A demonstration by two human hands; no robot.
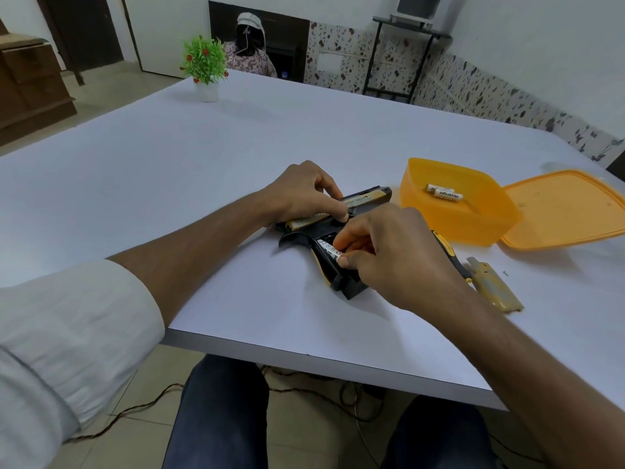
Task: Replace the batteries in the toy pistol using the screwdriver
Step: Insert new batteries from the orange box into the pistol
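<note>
A black and gold toy pistol (363,199) lies on its side on the white table (203,184), its grip compartment open and facing up. My left hand (304,194) holds the slide, index finger pressing down on the body. My right hand (389,252) pinches a white battery (329,250) that sits in the open grip. The yellow-and-black screwdriver (448,252) lies just right of my right hand. Beside it rests the gold battery cover (495,287), with a tiny screw (505,273) nearby. Two white batteries (444,192) lie in an orange box (453,211).
The orange lid (568,208) lies right of the box. A small potted plant (205,67) stands at the table's far left corner. A person sits beyond the far edge, back turned. Cables run over the floor under the table, by my knees.
</note>
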